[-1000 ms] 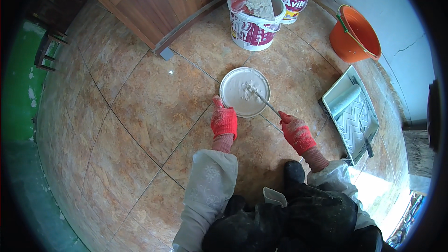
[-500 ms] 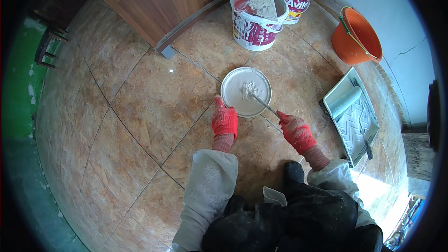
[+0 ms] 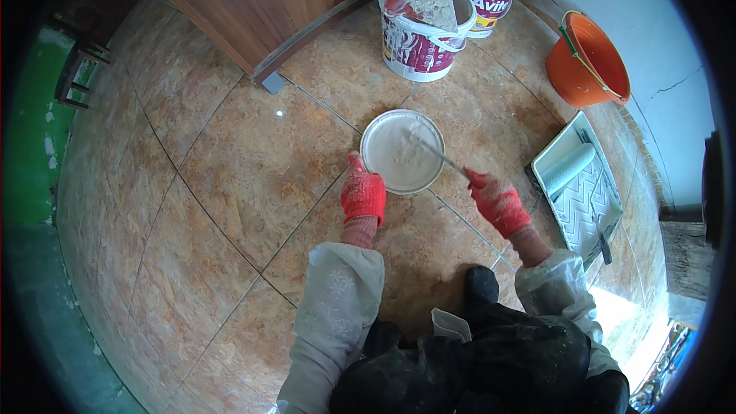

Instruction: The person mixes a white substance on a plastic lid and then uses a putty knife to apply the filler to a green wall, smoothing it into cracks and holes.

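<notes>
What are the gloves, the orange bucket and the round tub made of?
Gloves: probably knitted fabric, dull red with whitish smears; the snug, textured cuffs suggest it.

Bucket: likely plastic, with smooth walls of even orange and a slight shine.

Tub: perhaps plastic, judging by its smooth, pale rim, but I can't be sure.

Mottled brown tiles (image 3: pixel 207 207) with dark joints cover the floor. A brown wooden cabinet (image 3: pixel 284 8) stands at the upper left. The far-left green wall (image 3: pixel 27 146) is peeling; the pale blue right wall (image 3: pixel 613 0) shows 1 crack (image 3: pixel 678 83). Bright light (image 3: pixel 617 310) hits the floor at lower right.
</notes>
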The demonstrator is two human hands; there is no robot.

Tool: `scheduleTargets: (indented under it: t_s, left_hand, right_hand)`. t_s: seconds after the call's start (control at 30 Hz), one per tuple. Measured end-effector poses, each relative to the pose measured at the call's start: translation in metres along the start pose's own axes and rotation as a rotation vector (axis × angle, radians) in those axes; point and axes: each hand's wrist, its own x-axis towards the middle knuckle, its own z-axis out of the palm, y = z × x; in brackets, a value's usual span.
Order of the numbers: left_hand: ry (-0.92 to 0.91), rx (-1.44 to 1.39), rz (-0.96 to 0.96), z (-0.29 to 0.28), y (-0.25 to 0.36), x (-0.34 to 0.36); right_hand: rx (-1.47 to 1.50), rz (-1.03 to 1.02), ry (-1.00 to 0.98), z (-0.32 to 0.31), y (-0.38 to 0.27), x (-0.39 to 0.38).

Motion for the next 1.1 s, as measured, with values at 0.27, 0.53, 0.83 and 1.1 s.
scheduleTargets:
  t_s: [0.27,0.53,0.83,1.1]
  left_hand:
    - [0.031,0.023,0.035,0.000,-0.008,0.016]
    - [0.016,-0.028,0.061,-0.005,-0.007,0.031]
    - [-0.093,-0.129,-0.008,0.004,-0.021,0.055]
    - [-0.112,-0.061,0.003,-0.002,-0.013,0.049]
  right_hand:
    - [0.037,0.035,-0.013,-0.002,0.003,-0.017]
    - [0.108,0.144,-0.015,0.019,0.007,-0.040]
    - [0.289,0.169,-0.021,0.018,-0.005,-0.036]
    - [0.145,0.107,0.002,0.012,-0.019,-0.011]
